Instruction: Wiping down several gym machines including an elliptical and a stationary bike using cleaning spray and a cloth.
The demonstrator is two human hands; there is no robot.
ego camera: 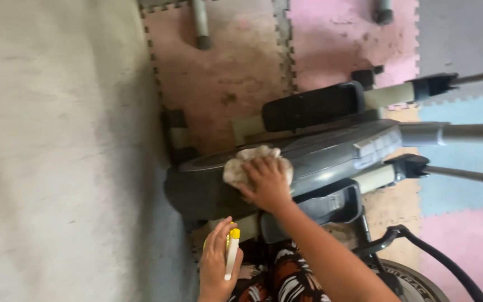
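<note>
Nearest the camera, at the bottom edge, is a lap in black, white and orange patterned cloth (278,282). Just left of it the left hand (217,263) is curled around a small spray bottle with a yellow top and a white nozzle part (231,254); the fingers wrap its far side and the thumb lies along the near side, so the hand is closed on the bottle and holds it roughly upright. To the right, at the bottom edge, a dark round weight plate (415,285) shows in part, with a curved black tube (420,246) running over it.

A little farther, the right hand (265,182) reaches forward from the forearm and lies flat, fingers spread, pressing a crumpled beige cloth (247,162) onto the grey plastic housing of an exercise machine (331,154). The cloth sits near the middle of the housing's top and bulges out to the left of and beyond the fingers. The hand seems to press rather than grip, though the blur makes that hard to judge.

Beyond the housing a black foot pedal (311,106) lies on a cream arm, and grey metal bars (459,132) run off to the right. Farthest off, interlocking foam floor mats in pink, blue and brown (225,67) cover the floor, and a pale grey wall (57,151) fills the left side.
</note>
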